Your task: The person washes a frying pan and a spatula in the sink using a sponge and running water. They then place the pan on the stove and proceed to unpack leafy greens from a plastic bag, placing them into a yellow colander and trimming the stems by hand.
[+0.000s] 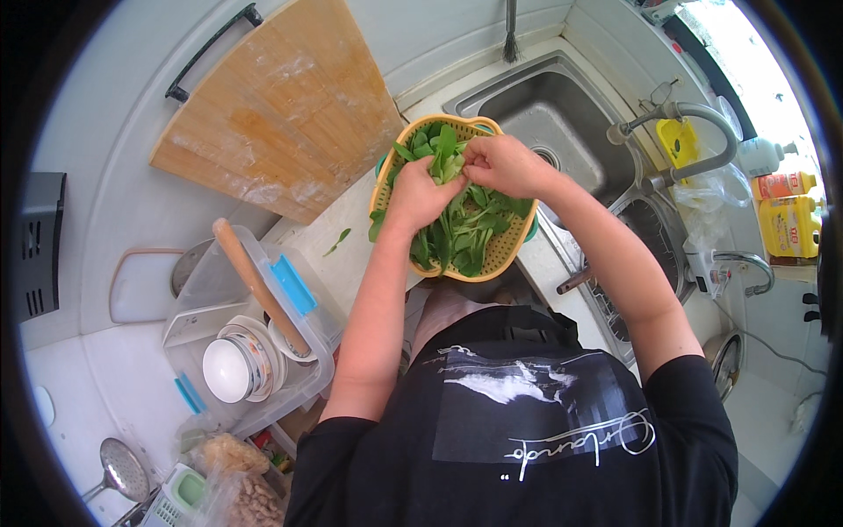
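Note:
A yellow perforated plastic basket (507, 253) full of leafy greens (471, 230) rests at the counter's edge in front of me. Teal plastic shows at its sides, under the rim. Over the basket, my left hand (421, 197) grips a small bunch of greens (448, 161) by its pale stem end. My right hand (504, 165) has thumb and forefinger pinched together at the same bunch, touching its right side. Whether a leaf or stem is between those fingertips is too small to tell.
A floured wooden board (283, 112) leans against the wall at left. Below it, a clear plastic bin (316, 329) holds bowls (227, 369), with a rolling pin (260, 283) across it. A steel sink (520, 99) with a faucet (718, 138) lies right. A loose leaf (338, 241) lies on the counter.

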{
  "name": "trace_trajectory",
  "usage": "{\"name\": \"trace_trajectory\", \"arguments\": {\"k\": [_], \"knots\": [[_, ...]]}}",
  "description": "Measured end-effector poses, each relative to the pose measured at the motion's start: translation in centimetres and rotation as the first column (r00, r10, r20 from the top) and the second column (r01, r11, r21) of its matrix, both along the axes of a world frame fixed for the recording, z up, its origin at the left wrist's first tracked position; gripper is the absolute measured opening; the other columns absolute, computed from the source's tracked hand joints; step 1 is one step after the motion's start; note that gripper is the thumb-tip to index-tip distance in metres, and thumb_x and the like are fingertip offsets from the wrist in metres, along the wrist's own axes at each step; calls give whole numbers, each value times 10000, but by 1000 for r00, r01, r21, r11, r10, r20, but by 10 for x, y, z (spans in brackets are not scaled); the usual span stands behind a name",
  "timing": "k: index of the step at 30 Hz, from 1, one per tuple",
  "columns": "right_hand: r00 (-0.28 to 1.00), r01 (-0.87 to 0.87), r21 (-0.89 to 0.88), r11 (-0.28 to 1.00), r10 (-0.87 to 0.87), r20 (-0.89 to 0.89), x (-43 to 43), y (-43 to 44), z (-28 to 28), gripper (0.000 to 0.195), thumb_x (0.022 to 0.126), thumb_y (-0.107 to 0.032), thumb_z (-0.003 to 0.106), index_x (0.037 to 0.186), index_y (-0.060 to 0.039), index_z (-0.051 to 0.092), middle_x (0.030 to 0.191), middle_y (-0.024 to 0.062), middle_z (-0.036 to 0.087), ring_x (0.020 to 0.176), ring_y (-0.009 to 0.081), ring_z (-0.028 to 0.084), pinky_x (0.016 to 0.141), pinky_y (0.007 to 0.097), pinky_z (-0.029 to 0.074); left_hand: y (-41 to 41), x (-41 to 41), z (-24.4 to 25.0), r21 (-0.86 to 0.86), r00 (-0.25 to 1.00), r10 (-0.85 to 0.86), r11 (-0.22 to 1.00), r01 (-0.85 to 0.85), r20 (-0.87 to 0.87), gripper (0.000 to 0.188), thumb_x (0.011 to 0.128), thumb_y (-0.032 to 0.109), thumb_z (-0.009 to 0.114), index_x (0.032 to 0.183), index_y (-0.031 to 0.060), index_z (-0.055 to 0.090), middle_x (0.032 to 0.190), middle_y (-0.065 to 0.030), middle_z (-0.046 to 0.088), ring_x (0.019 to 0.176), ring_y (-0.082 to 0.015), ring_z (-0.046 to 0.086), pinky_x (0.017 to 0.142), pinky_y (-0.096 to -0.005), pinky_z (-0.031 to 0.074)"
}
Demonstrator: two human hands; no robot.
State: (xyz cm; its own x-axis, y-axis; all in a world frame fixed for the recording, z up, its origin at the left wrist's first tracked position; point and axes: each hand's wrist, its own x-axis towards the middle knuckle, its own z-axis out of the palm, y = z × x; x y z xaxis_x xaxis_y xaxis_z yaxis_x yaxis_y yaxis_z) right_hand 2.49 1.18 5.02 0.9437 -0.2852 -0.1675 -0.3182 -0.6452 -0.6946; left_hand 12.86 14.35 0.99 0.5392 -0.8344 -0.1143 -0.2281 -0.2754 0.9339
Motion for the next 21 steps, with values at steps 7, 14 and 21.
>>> {"name": "trace_trajectory", "arguments": {"k": [7, 14, 21], "knots": [[982, -106, -186, 977, 74, -174, 18, 2, 4, 256, 716, -194, 506, 790, 49, 539, 733, 203, 593, 726, 312, 591, 649, 371, 461, -2, -6, 25, 93, 925, 37, 993, -77, 377, 232, 627, 183, 657, 785, 24, 598, 673, -148, 600, 642, -281, 584, 593, -338, 451], [984, 158, -440, 884, -180, -9, 26, 15, -3, 174, 747, -127, 457, 805, 34, 487, 701, 204, 586, 684, 293, 604, 575, 362, 474, -3, -6, 25, 48, 935, 186, 977, -210, 303, 259, 658, 201, 677, 826, 17, 607, 677, -118, 615, 633, -220, 593, 588, -306, 449], [979, 167, 709, 685, -26, -204, -2, -3, -40, 108, 760, -47, 463, 813, -18, 552, 683, 16, 537, 541, 88, 488, 493, 234, 436, 34, 42, 11, -295, 815, 175, 874, -387, -552, 244, 766, 96, 612, 976, -6, 544, 870, -67, 582, 751, -149, 550, 663, -267, 455]]}}
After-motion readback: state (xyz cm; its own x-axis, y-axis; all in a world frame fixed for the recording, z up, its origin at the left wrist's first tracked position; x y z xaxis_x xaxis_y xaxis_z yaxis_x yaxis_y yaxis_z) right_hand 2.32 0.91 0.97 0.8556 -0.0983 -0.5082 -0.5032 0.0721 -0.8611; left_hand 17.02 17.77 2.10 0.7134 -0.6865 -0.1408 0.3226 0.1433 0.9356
